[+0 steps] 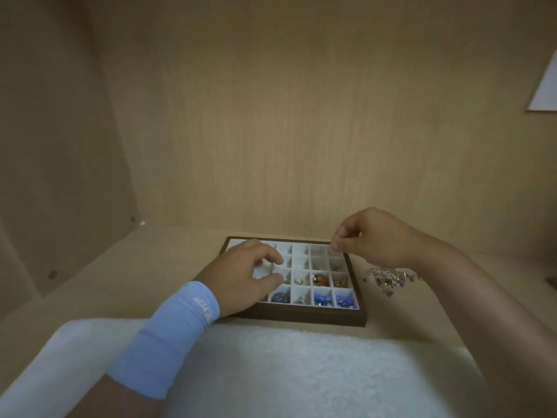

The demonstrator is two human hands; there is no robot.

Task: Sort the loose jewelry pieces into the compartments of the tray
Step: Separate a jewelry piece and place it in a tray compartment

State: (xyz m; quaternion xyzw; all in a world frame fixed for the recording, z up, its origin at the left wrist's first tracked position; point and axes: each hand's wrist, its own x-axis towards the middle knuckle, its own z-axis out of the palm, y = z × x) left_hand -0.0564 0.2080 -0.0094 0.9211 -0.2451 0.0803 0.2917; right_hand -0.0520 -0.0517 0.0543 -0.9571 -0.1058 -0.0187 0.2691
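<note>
A dark wooden tray (304,314) with white compartments sits on the shelf. Its front rows hold blue beads (322,297), purple beads (279,296), a red-orange piece (320,279) and small silver pieces. My left hand (244,279), with a light blue wristband, rests over the tray's left side, fingers curled over the compartments; anything in them is hidden. My right hand (370,236) hovers above the tray's back right corner with thumb and fingers pinched together; whatever it pinches is too small to see. A heap of loose silver jewelry (388,277) lies on the shelf right of the tray.
The tray stands inside a light wooden cabinet with a back wall and a left side wall (60,176). A white fluffy cloth (286,372) covers the front of the shelf. A white sheet (545,82) hangs at the upper right.
</note>
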